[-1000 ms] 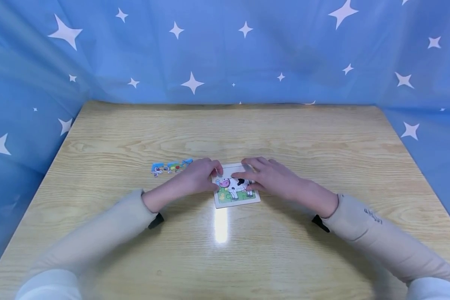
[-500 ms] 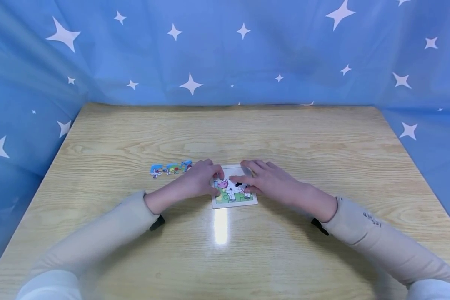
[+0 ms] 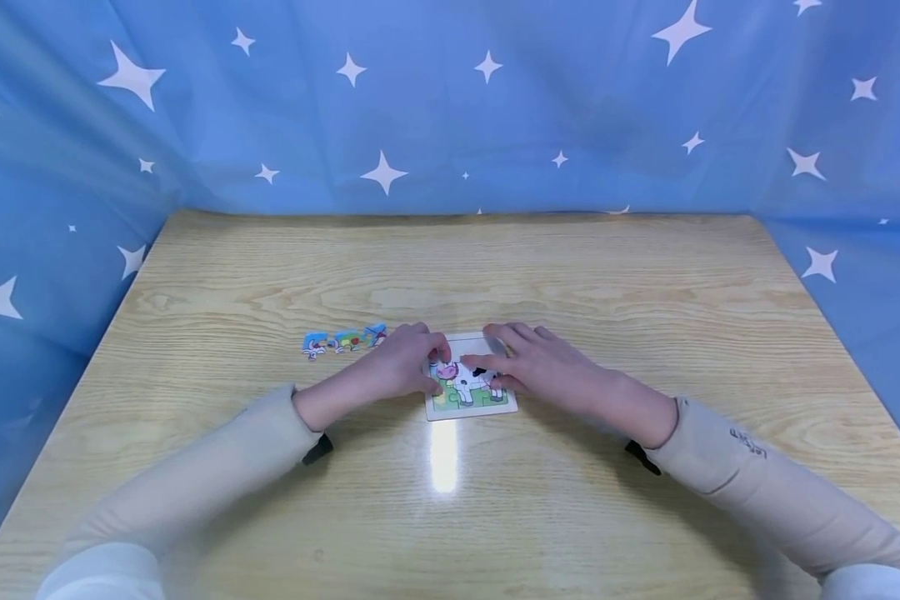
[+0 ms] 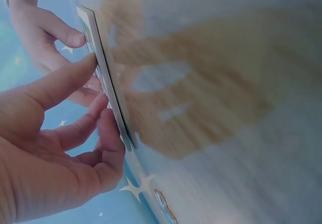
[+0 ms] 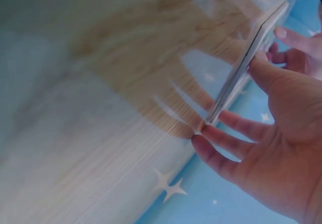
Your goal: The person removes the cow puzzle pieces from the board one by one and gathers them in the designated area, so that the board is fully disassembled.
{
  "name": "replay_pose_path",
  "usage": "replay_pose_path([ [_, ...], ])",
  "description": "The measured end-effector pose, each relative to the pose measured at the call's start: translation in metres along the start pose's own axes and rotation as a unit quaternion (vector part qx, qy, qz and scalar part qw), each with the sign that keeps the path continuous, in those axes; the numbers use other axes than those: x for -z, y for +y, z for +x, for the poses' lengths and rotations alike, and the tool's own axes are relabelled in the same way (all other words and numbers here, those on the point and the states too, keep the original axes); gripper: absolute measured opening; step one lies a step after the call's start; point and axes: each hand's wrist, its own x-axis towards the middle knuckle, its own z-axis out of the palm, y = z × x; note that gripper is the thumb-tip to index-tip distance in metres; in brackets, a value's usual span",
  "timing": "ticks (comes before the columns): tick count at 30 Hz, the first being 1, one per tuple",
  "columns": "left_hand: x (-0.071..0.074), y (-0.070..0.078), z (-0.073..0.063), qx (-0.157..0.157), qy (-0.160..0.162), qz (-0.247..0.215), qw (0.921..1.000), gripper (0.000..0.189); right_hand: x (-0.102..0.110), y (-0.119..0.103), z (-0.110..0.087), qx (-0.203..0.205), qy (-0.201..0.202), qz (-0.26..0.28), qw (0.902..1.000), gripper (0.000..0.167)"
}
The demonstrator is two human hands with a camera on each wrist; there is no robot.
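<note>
Little is changed since a second ago: the puzzle board [image 3: 467,346] is kept between the hands. Its left side is touched by the left hand [image 3: 401,362], fingers bent; whether anything is pinched cannot be told. Its right side is touched by the right hand [image 3: 546,365], fingers loosely extended. No piece appears added; three loose pieces [image 3: 347,341], left of the board, are left unplaced.

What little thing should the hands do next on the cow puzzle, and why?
The left hand could perhaps reach for the nearest small, blue-topped puzzle piece, beside it on the pale wood-grained table. The upper part of the white-rimmed cow puzzle board looks bare, and at least three such pieces lie loose. The right hand touches the board's right side, which may help steady it.
</note>
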Motion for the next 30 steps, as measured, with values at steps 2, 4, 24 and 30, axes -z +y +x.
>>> replay_pose_path([
  [2,0.000,0.000,0.003,0.002,-0.006,-0.001,1.0000,0.034,0.000,0.000,0.000,-0.001,-0.001,0.001,1.0000,0.047],
  [4,0.001,0.000,0.005,0.010,-0.017,-0.002,0.9998,0.034,0.000,0.000,0.000,-0.002,-0.004,0.004,1.0000,0.047],
  [24,0.002,0.001,0.006,-0.006,-0.026,-0.076,0.9967,0.028,0.001,0.000,0.001,-0.003,-0.006,0.020,0.9998,0.047],
  [30,0.001,0.000,0.000,-0.038,-0.012,-0.086,0.9955,0.015,0.001,0.001,0.001,-0.002,-0.007,0.018,0.9998,0.047],
])
